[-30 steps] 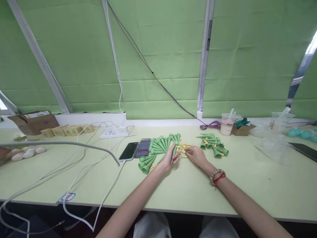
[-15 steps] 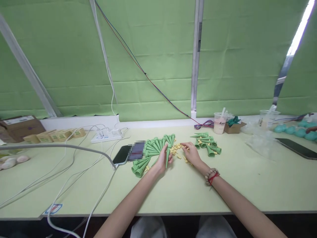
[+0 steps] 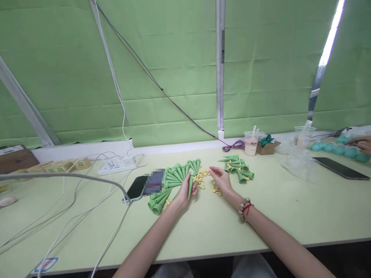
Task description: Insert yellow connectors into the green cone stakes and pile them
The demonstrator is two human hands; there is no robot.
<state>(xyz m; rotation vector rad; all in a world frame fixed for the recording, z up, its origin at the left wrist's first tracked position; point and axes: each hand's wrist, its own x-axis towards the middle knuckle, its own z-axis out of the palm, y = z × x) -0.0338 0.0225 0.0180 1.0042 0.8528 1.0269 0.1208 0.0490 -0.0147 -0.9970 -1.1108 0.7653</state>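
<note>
- left hand (image 3: pixel 185 190) still grips a green cone (image 3: pixel 191 184), now tilted more upright beside the cone fan (image 3: pixel 171 180)
- right hand (image 3: pixel 220 179) has lifted off the yellow pegs (image 3: pixel 215 188); fingers loosely curled, whether a peg is pinched i cannot tell

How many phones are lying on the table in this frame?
2. One dark phone lies screen-up just left of the green cones, plugged into a cable. The other phone lies flat at the far right, beside the clear plastic bags. None looks hidden.
</note>
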